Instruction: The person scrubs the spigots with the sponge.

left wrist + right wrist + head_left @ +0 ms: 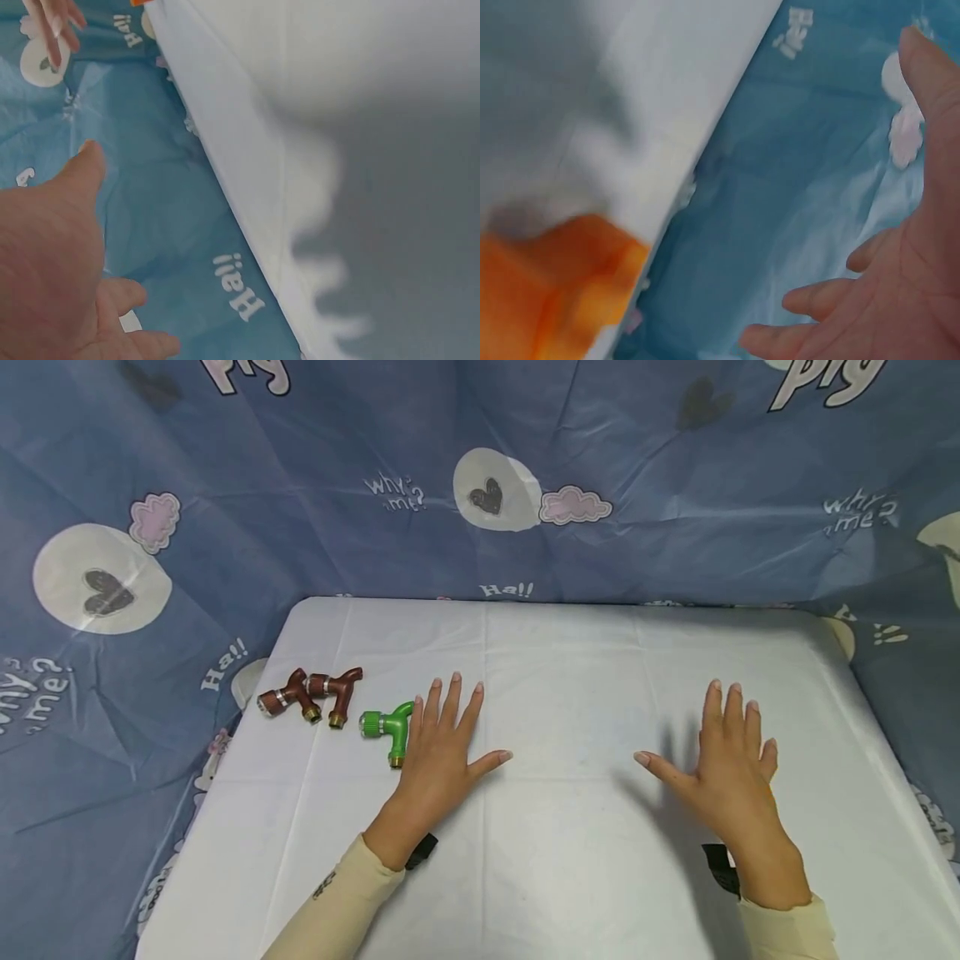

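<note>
My left hand [437, 768] is held over the white table with its fingers spread. It holds nothing, and its edge partly covers the outlet end of a green tap [392, 727] in the head view. Two brown taps with brass ends, one on the left [288, 695] and one beside it [341, 693], lie close together farther left. On the right side, my right hand [731, 777] also hovers with spread fingers and nothing in it, its shadow falling on the cloth. Both palms show in their wrist views, the left hand [52, 270] and the right hand [900, 285].
A white cloth covers the table [555, 693]. Blue patterned fabric [337, 527] hangs behind it and along its sides. In the right wrist view, a blurred orange object [577, 285] stands at the lower left; its kind cannot be told.
</note>
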Available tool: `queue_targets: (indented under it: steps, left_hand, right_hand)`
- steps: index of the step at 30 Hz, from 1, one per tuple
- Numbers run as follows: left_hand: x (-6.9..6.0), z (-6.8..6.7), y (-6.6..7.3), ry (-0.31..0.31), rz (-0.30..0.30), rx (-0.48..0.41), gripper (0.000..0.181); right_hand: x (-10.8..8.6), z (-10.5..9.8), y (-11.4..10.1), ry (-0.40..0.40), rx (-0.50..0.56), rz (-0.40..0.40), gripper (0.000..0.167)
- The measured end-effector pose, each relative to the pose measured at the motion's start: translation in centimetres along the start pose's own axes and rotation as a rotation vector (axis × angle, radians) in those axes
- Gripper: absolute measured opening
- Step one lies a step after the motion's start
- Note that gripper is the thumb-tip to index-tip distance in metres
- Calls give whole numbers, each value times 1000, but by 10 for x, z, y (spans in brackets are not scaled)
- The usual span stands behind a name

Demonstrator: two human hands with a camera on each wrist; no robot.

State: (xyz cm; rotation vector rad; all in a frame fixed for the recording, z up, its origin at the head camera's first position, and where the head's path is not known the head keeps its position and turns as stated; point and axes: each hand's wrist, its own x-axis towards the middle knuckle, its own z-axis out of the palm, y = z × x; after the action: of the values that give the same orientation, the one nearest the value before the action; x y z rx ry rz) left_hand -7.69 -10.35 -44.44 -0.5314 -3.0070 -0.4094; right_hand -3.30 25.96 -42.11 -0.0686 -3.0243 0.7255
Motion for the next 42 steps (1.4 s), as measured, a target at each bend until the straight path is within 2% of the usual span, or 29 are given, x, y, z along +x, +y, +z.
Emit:
queue_targets:
  steps: [4, 11, 14, 18, 21, 24, 28, 32, 35, 40, 42]
  left_hand:
    - [-2, -1, -9, 38, -23, -25, 102]
    - [-5, -2, -26, 33, -142, -38, 111]
    - [-4, -3, -36, 21, -177, -40, 111]
    - [-3, -3, -49, -8, -211, -11, 107]
    - [-2, -3, -57, -37, -251, -1, 106]
    - [-1, -5, -64, -45, -299, -28, 107]
    - [-4, -8, -70, -26, -343, -78, 98]
    - [-6, -11, -75, -7, -366, -79, 67]
    - [-6, -11, -78, 0, -374, -71, 51]
    - [-7, -9, -82, 19, -377, -84, 44]
    - [-9, -10, -81, 29, -376, -128, 45]
  right_hand:
    - [1, -7, 17, -12, 12, 81, 136]
    - [0, -6, 38, -33, -9, 168, 142]
    - [-2, -3, 44, -11, -27, 181, 137]
    - [-3, 0, 50, -1, -34, 221, 120]
    - [-4, 0, 54, -23, -35, 256, 112]
    - [-6, 0, 57, -51, -31, 278, 112]
    - [-9, 1, 60, -79, -33, 281, 102]
    - [-9, 4, 62, -86, -45, 267, 81]
    - [-10, 6, 63, -68, -48, 247, 73]
    - [-10, 8, 61, -33, -32, 200, 68]
    - [-10, 9, 58, -24, -6, 174, 66]
